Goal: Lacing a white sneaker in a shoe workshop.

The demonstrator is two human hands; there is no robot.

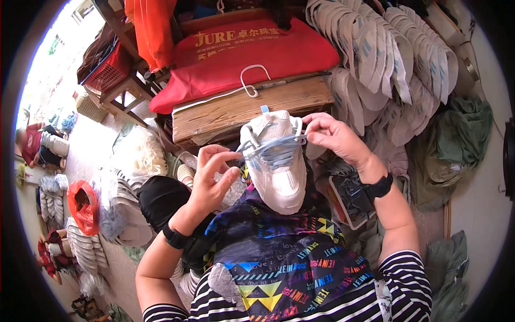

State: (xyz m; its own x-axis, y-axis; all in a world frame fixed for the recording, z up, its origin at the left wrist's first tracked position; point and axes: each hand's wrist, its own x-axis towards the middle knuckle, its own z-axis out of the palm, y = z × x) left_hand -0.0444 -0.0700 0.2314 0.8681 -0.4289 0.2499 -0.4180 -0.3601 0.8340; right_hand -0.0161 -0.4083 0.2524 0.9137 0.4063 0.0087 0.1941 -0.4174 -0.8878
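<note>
- White shoe [276, 161] resting toe-down on the lap, on a dark apron [284, 252] with bright lettering, just before the near edge of a worn wooden block [241, 110].
- Left hand [212, 180] pinched shut on a pale blue lace [271, 150] at the shoe's left side.
- Right hand [335, 134] pinched shut on the lace at the upper right eyelets.
- Stacked insoles [386, 48] beyond the block's right corner.

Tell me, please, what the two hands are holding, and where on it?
Each hand, left and right, pinches the pale blue lace of the white shoe, one at each side.
</note>
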